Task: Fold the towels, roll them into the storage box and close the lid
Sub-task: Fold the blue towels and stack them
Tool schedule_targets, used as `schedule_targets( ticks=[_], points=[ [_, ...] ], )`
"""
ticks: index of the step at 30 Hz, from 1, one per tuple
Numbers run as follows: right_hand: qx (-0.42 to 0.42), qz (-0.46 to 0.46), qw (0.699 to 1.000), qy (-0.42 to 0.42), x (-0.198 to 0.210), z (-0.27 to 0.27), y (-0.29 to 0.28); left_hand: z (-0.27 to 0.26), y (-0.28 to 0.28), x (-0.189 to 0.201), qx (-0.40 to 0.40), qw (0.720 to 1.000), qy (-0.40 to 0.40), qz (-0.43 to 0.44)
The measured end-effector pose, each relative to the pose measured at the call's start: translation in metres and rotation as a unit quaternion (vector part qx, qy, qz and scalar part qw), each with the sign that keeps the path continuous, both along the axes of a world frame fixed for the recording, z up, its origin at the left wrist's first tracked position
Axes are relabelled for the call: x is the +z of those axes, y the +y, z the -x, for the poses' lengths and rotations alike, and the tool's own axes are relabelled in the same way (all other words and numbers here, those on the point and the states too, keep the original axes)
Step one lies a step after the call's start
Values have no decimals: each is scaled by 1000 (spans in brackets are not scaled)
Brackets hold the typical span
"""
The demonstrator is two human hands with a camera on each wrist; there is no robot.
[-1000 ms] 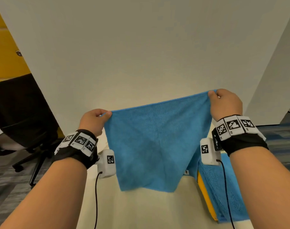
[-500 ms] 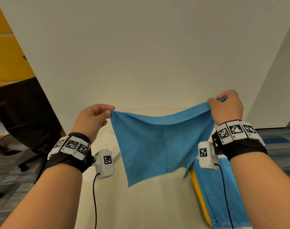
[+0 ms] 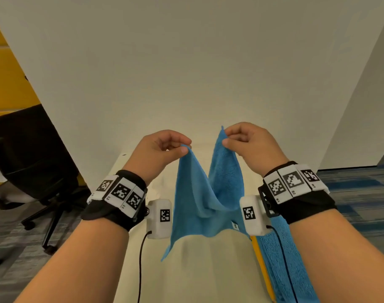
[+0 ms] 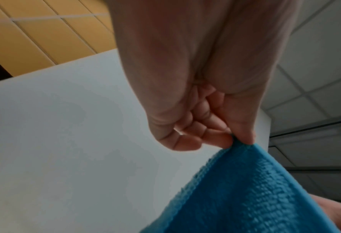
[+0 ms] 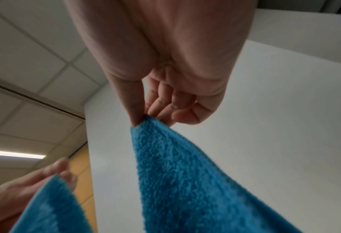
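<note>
The left hand and right hand each pinch one top corner of the soft blue microfibre towel, hung in the air above the cream worktop, its corners near but apart. Such fingertip holds may slip, I judge, or the corners meet askew, leaving a crooked fold.

Bare forearms on both sides, no sleeves — each wrist wears a black fabric strap. On the left wrist band, a row of white blocks runs across the top, each printed with a black-and-white square marker. Same on the right wrist band, its blocks labelled in small dark print, too small to read surely. Hanging inside each wrist is a white boxy camera unit — the left unit and the right unit — each carrying one marker, with a thin black cable trailing down.
</note>
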State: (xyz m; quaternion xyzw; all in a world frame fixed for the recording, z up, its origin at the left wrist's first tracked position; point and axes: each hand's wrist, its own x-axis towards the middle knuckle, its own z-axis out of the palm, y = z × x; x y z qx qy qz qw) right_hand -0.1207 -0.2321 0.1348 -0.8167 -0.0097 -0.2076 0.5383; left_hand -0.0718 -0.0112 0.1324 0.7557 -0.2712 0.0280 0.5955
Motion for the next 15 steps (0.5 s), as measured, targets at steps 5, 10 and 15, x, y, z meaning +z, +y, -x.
schedule_targets(
  ticks=[5,10,15],
  points=[
    [12,51,999,2,-5,-5,5,-8,-5,-4,39,999,-14,-35],
    [-89,62,994,28,-14,-16,-18,-35,25,-15,220,972,-20,-83],
    [-208,152,964,62,-25,-18,-42,-46,54,-24,366,922,8,-126]
  ],
)
